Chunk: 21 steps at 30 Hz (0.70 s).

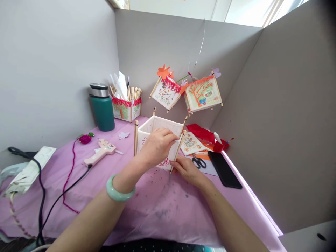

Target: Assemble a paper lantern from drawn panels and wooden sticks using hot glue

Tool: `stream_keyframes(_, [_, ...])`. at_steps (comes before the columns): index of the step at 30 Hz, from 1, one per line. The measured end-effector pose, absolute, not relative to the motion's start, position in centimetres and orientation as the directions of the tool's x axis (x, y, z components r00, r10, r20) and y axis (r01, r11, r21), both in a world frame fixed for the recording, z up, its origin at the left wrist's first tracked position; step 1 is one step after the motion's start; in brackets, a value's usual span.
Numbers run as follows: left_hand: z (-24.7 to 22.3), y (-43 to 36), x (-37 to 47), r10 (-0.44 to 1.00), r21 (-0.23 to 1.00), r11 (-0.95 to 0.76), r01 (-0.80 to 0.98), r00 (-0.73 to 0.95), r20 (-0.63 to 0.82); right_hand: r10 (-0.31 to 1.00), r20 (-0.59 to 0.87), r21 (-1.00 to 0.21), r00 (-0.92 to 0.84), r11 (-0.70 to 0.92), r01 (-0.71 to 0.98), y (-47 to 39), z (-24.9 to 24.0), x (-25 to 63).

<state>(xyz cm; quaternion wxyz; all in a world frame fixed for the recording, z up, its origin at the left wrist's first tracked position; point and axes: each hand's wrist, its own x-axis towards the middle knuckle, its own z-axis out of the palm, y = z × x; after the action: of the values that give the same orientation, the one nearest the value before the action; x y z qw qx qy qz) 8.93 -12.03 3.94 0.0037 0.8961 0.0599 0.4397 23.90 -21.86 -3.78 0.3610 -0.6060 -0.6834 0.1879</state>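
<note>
A white four-sided paper box (147,124) with wooden sticks at its corners and pink drawings on its sides stands on the pink cloth (162,210). My left hand (159,145), with a green bangle on its wrist, reaches across the front of the box; its fingers are pressed together on the top edge near the right front corner. My right hand (186,169) pinches the lower end of the corner stick (179,148) on that side.
A glue gun (103,152), its cord, magenta yarn (85,139) and a green bottle (103,110) are at left. Behind are a stick-filled holder (122,110) and hanging decorated boxes (203,94). Scissors (199,161), papers and a black phone (225,170) lie at right.
</note>
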Motion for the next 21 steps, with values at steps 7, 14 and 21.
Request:
stream_keyframes(7, [3.8,-12.2,9.0,0.116,0.059,-0.992,0.113,0.605,0.788,0.968,0.252,-0.741,0.01,0.186,0.645,-21.8,-3.9,23.7])
stream_keyframes(14, [3.8,-12.6,8.8,0.079,0.039,-0.996,0.082,0.571,0.817,0.971,0.238,-0.723,-0.005,0.18,0.667,-21.9,-3.8,23.6])
stream_keyframes(21, [3.1,-12.7,5.2,0.109,0.121,-0.97,0.213,-0.066,0.992,0.975,0.222,-0.718,-0.015,0.174,0.674,-21.7,-4.0,23.7])
